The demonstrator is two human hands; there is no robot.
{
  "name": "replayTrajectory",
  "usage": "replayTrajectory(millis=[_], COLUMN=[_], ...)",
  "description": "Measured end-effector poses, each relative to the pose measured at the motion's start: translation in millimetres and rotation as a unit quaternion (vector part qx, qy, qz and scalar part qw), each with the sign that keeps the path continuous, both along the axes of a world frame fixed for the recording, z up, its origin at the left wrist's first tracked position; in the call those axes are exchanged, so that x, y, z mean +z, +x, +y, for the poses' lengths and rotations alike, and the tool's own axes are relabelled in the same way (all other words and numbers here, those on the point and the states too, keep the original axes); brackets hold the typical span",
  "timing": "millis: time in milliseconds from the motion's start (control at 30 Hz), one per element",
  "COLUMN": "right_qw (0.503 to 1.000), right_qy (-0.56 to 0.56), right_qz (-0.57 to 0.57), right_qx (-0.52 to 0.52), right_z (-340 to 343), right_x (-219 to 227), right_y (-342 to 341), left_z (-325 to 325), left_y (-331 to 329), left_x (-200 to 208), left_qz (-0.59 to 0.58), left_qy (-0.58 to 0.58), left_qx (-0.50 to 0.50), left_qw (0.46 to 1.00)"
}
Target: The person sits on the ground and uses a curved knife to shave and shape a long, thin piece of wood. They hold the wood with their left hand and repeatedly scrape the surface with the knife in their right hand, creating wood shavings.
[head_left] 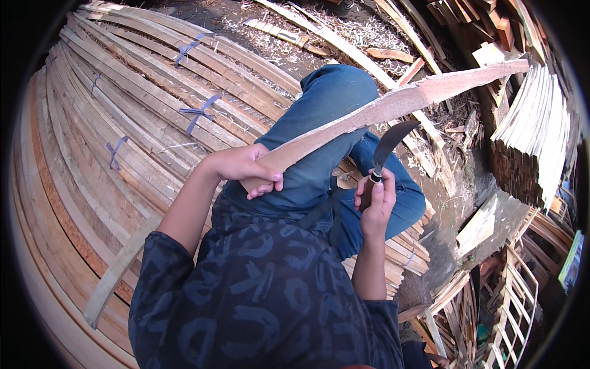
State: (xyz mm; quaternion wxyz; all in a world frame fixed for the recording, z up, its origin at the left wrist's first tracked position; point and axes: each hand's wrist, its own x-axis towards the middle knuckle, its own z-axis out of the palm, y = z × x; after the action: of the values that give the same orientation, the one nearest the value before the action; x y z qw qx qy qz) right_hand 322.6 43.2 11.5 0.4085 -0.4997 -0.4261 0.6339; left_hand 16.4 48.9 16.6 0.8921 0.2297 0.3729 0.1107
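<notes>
My left hand (249,172) is closed around the near end of a long, rough-edged wooden board (393,106). The board slants across my jeans up to the far right and widens partway along. In my right hand (376,200) I grip a knife (393,142) by its dark handle, fingers wrapped round it. Its dark, curved blade points up and to the right. The blade's tip is near the lower edge of the board; whether it touches cannot be told.
Bundled wooden strips (141,92), tied with blue strips, spread under me and to the left. A sheathed blade (286,37) lies among wood shavings (362,37) ahead. Stacked thin boards (534,129) stand at right. A wooden lattice (513,307) is at lower right.
</notes>
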Motion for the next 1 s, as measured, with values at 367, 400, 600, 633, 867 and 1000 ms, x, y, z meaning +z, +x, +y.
replayTrajectory(millis=[367,400,600,633,867,1000], right_qw=[0.981,0.981,0.934,0.927,0.868,0.842], right_qy=[0.056,0.061,0.155,0.164,0.215,0.247], right_qz=[-0.181,-0.180,-0.300,-0.311,-0.417,-0.451], right_qx=[0.039,0.048,0.117,0.131,0.160,0.161], right_z=[-21.7,-21.3,-16.2,-16.5,-10.6,-0.7], right_x=[-13.8,-11.8,11.8,13.2,28.7,22.5], right_y=[6.0,4.1,-8.6,-9.3,-7.8,-3.2], left_z=[-3.2,-4.0,-10.9,-13.0,-18.8,-19.7], left_y=[11.3,12.4,20.8,24.7,39.5,40.0], left_x=[7.0,7.3,15.4,16.8,24.9,31.3], left_qz=[-0.026,-0.028,-0.061,-0.064,-0.055,-0.056], left_qy=[-0.004,0.009,0.013,0.006,0.007,0.003], left_qx=[0.025,0.027,0.051,0.061,0.087,0.091], left_qw=[0.999,0.999,0.997,0.996,0.995,0.994])
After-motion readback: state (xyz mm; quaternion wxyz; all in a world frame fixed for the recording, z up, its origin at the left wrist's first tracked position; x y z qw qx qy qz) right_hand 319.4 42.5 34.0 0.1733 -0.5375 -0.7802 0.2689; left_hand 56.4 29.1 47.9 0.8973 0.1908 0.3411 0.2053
